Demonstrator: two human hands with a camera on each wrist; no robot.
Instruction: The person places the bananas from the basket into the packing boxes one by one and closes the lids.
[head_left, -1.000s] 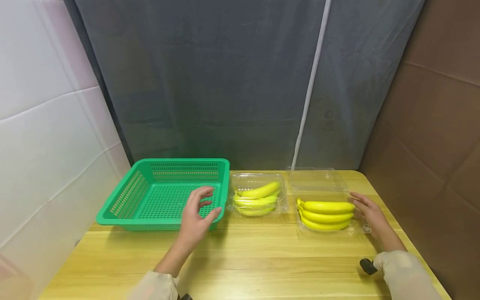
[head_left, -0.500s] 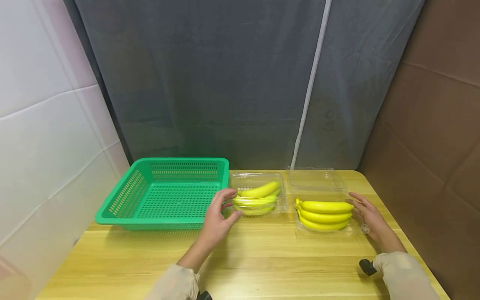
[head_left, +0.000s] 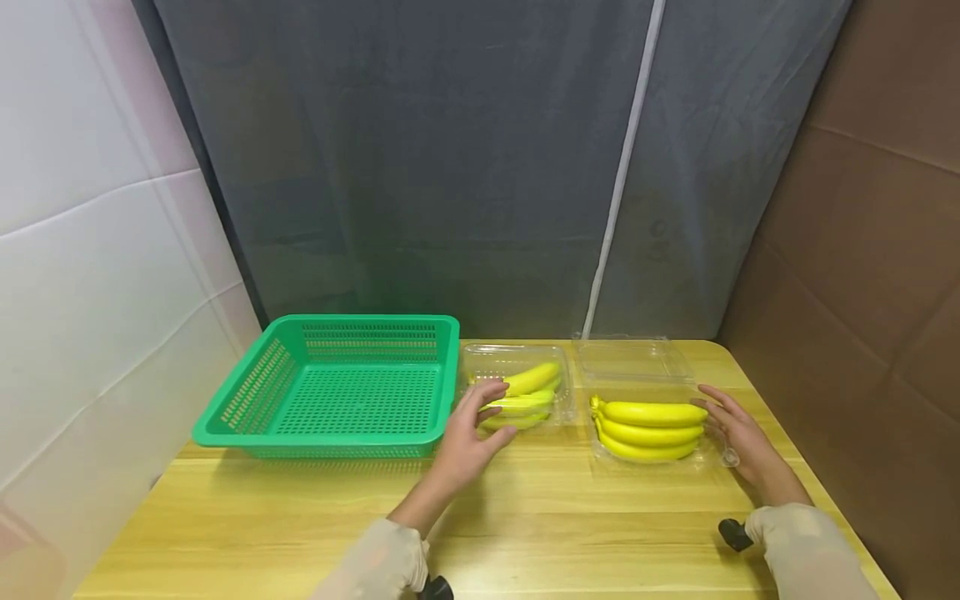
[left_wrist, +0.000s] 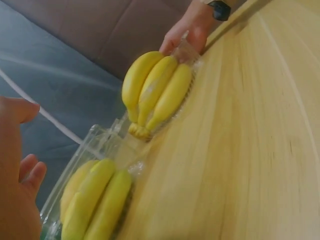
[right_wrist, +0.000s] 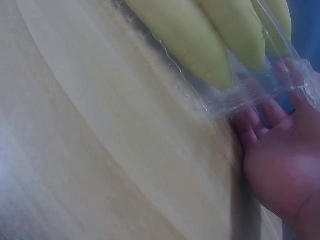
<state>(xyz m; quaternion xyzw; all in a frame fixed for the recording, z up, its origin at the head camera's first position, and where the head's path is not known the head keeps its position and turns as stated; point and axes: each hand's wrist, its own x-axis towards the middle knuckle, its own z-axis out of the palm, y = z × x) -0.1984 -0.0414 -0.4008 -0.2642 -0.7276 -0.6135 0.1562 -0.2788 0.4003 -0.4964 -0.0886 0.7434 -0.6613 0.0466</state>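
Two clear plastic boxes hold yellow bananas. My left hand [head_left: 465,446], fingers loosely bent and thumb apart, is in front of the left box [head_left: 517,349] and overlaps the left end of its bananas [head_left: 531,400]. In the left wrist view this hand [left_wrist: 15,200] shows nothing between fingers and thumb. At the right end of the right box [head_left: 600,458], my right hand [head_left: 742,433] rests its extended fingers against the plastic. A bunch of bananas [head_left: 651,435] lies in that box, its lid [head_left: 637,360] folded back. The right wrist view shows the right hand's fingers [right_wrist: 272,112] at the box edge [right_wrist: 220,106].
A green perforated basket [head_left: 367,400] with nothing in it stands left of the boxes on the wooden table [head_left: 570,517]. A grey curtain [head_left: 412,167] hangs behind, a white panel [head_left: 97,275] on the left and a brown one [head_left: 870,275] on the right.
My left hand has moved right, from over the green basket's right edge to the left box of bananas. The right hand stays at the right box's end.
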